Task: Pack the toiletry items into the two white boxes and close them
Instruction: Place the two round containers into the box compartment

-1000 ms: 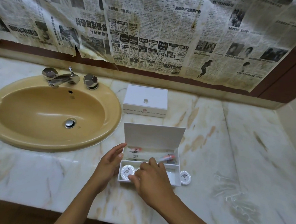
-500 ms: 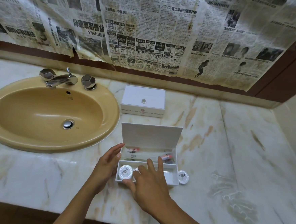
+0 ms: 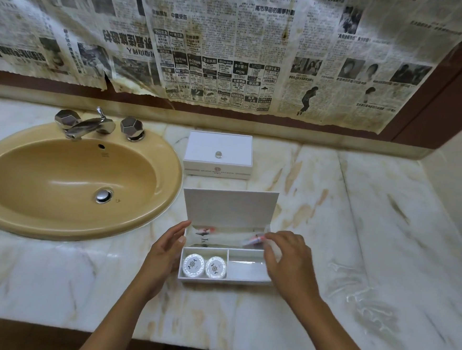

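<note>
Boxes: the near box (image 3: 225,279) at frame centre is open, both soaps (image 3: 204,266) in; my left hand (image 3: 165,255) steadies it, fingers straight, my right hand (image 3: 287,258) loosely spread, empty. Next, lower the lid (image 3: 230,209).

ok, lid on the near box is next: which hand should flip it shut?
Probably right hand: it is at the open box's far right corner, beside the raised lid. Left hand rests against the left wall.

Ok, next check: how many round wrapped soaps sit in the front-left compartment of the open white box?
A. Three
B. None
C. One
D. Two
D. Two round wrapped soaps lie side by side in the front-left compartment of the open white box, in plain sight between the hands.
</note>
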Available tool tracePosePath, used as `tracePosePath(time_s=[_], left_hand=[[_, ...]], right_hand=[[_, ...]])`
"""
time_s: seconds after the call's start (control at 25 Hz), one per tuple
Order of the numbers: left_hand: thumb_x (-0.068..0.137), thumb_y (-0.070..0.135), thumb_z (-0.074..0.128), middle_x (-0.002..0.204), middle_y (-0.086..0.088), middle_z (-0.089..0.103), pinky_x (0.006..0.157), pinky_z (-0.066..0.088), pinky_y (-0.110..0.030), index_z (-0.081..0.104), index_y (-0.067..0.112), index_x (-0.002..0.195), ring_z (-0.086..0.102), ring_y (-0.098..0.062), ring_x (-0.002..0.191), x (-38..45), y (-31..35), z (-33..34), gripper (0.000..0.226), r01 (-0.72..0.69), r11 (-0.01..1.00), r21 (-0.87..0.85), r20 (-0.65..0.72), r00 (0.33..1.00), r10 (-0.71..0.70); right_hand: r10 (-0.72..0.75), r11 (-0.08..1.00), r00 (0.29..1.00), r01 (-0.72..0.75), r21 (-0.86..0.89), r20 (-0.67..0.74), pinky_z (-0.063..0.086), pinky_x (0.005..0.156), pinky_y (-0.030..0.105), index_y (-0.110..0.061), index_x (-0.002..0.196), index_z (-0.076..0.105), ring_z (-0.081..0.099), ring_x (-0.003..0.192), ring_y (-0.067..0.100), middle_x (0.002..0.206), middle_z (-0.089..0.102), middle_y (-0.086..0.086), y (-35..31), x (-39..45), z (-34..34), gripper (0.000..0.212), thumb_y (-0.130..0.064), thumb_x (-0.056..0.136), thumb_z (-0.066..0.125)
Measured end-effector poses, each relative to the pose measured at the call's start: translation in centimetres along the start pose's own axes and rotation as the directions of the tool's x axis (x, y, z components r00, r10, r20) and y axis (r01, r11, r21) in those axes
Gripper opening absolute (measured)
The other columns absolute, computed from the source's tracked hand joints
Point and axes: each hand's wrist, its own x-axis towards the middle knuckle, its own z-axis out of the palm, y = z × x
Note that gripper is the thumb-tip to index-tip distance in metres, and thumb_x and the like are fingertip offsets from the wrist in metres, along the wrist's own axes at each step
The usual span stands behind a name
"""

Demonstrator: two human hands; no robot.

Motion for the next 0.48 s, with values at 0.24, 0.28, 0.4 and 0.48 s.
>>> tracePosePath(time_s=[0.24,0.28,0.4,0.48], left_hand=[[0.104,0.029,0.052,0.133,0.022,0.062,0.104,0.049,-0.039,0.064,0.051,0.125,0.055,-0.013,0.132,0.0,-0.1,0.1,0.032,0.004,1.000,0.017,-0.003,1.000,-0.003],[0.104,0.030,0.052,0.137,0.019,0.060,0.102,0.049,-0.037,0.063,0.051,0.126,0.054,-0.013,0.133,0.1,-0.1,0.0,0.032,0.006,1.000,0.021,-0.001,1.000,-0.006],[0.103,0.031,0.052,0.141,0.014,0.059,0.105,0.048,-0.039,0.062,0.051,0.127,0.051,-0.014,0.136,0.1,-0.1,0.0,0.033,0.015,0.999,0.031,-0.002,1.000,-0.015],[0.103,0.032,0.052,0.141,0.011,0.059,0.110,0.045,-0.047,0.062,0.052,0.127,0.051,-0.017,0.137,0.2,-0.2,0.0,0.032,0.014,0.999,0.038,0.002,1.000,-0.014]], right_hand=[[0.280,0.958,0.899,-0.240,-0.155,0.338,0.035,0.092,0.031,-0.023,0.125,0.056,0.047,0.114,0.020,0.124,0.055,-0.002,4.1,-1.7,-0.6,0.041,-0.026,0.085,0.062],[0.286,0.956,0.883,-0.237,-0.171,0.373,0.034,0.092,0.030,-0.025,0.127,0.053,0.046,0.116,0.019,0.125,0.053,-0.003,4.2,-1.8,-0.5,0.044,-0.029,0.084,0.062],[0.303,0.951,0.867,-0.252,-0.177,0.395,0.034,0.091,0.030,-0.027,0.127,0.052,0.046,0.115,0.019,0.123,0.052,-0.004,4.3,-1.9,-0.1,0.046,-0.030,0.082,0.062],[0.301,0.951,0.867,-0.241,-0.195,0.397,0.033,0.089,0.029,-0.029,0.125,0.052,0.046,0.113,0.018,0.120,0.053,-0.005,4.4,-2.1,0.2,0.044,-0.029,0.082,0.060]])
